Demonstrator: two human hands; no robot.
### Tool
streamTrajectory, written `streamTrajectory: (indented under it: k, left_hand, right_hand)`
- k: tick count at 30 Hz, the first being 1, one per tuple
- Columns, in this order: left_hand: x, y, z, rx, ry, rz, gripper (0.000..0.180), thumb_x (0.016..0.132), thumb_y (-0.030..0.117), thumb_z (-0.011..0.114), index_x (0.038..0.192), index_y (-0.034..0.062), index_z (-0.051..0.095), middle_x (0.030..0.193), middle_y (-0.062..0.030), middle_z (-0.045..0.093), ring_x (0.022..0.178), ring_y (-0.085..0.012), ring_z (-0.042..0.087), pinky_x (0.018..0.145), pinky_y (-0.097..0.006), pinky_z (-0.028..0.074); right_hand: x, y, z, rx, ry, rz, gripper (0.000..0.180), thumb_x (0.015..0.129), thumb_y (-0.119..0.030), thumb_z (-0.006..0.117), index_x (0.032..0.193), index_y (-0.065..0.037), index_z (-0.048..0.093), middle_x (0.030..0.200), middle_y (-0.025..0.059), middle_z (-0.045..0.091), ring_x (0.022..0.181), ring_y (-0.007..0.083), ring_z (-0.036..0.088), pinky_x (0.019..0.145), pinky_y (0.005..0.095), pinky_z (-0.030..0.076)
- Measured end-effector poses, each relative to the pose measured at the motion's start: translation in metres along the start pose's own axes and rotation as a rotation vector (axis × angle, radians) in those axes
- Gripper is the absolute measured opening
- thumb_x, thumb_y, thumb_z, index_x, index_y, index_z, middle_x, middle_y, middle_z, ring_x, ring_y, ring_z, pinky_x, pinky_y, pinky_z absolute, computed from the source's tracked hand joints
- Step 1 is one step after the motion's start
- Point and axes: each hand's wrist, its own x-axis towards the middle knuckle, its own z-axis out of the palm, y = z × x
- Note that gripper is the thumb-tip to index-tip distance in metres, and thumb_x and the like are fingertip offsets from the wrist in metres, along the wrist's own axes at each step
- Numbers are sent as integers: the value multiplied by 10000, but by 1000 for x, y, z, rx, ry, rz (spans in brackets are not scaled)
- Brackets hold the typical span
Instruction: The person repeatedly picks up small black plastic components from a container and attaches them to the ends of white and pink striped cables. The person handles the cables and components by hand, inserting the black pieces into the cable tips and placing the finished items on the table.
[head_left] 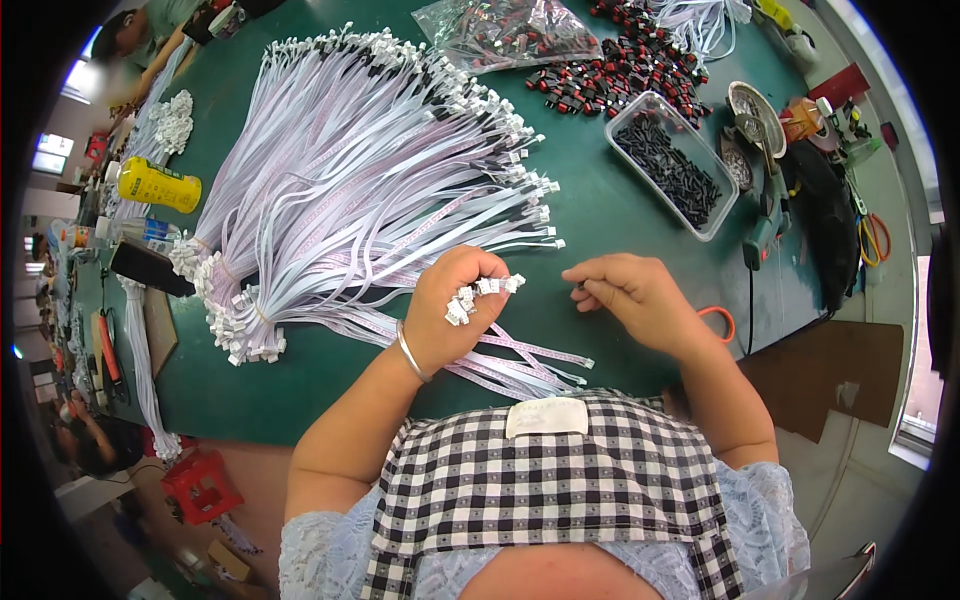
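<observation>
My left hand [437, 305] is closed around several white ribbon cables, and their white connectors [462, 306] stick out past the thumb and fingers. The other ends of some cables [535, 372] trail below this hand toward the table's front edge. To its right, and apart from it, my right hand [632, 298] has thumb and fingers pinched together. A small dark bit shows at those fingertips, too small to name. Beyond my left hand, a large fanned bundle of ribbon cables [330, 180] covers the green table, with white connectors at both ends.
A clear plastic tub [722, 212] of black sleeve-like pieces stands right of the bundle. Behind it lie a heap of red-and-black parts [650, 75] and a plastic bag [500, 35]. Right are a green heat tool [768, 225] and orange-handled scissors [878, 240]; left, a yellow bottle [160, 185].
</observation>
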Motion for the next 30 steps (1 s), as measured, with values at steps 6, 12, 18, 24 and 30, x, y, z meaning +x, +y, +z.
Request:
streamTrajectory:
  k: [6,12,18,24,30]
  left_hand:
    - [4,2,-3,-13,-10,74,131,796,69,669,907,10,631,928,-95,609,827,-167,585,733,-272,462]
    - [4,3,-7,-73,-35,-2,142,800,81,687,912,10,636,900,-92,612,799,-177,582,716,-285,461]
    - [0,-4,-4,-261,16,-82,144,828,81,673,947,14,629,881,-77,623,788,-151,602,708,-260,471]
    - [2,8,-3,-453,42,-208,140,874,80,635,989,7,600,915,-56,627,820,-104,618,739,-219,494]
    - [2,6,-7,-441,18,-250,141,869,92,630,972,2,594,912,-54,633,781,-113,614,729,-235,503]
  right_hand:
    - [6,-5,14,35,96,-201,164,895,-5,537,1027,13,633,933,104,670,852,163,672,748,268,535]
    - [18,-14,29,538,133,-172,131,905,-25,563,1016,33,600,925,92,654,848,150,654,756,253,542]
    - [26,-8,44,568,124,-49,146,897,-51,596,1022,25,604,918,69,647,831,122,642,752,235,531]
    - [26,-8,45,452,150,-60,142,878,-52,617,1000,19,635,905,62,643,810,110,634,734,226,515]
    - [28,-12,43,218,182,-138,130,858,-51,633,969,12,655,903,81,642,799,118,643,714,230,513]
